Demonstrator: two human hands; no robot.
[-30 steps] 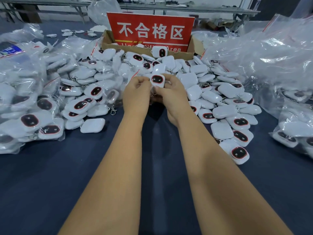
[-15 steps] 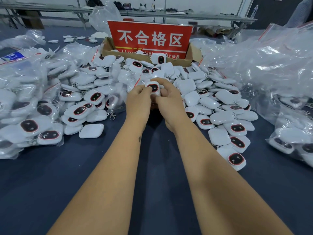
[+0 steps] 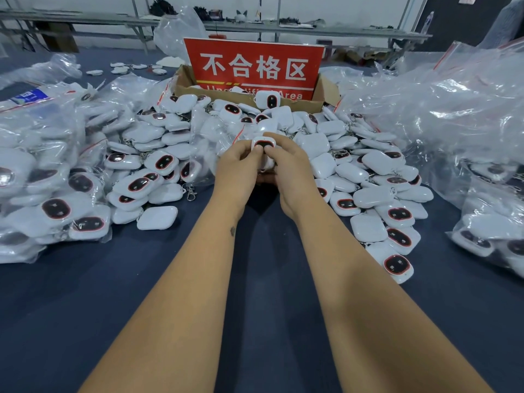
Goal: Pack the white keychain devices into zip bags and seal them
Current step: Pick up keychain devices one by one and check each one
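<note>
Both hands, left hand and right hand, pinch a white keychain device with a red-ringed black face at frame centre, nearer the tabletop than before.

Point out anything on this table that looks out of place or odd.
One white device sits propped on the front edge of the cardboard box with the red sign, apart from the loose pile. Otherwise nothing looks spilled or damaged.

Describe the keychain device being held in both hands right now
The held device is a small white rounded-square case, glossy like plastic, with a dark oval window ringed in red facing the camera. Left hand and right hand pinch it from either side, thumbs on its face, above the loose pile. Its lower half is hidden.
</note>
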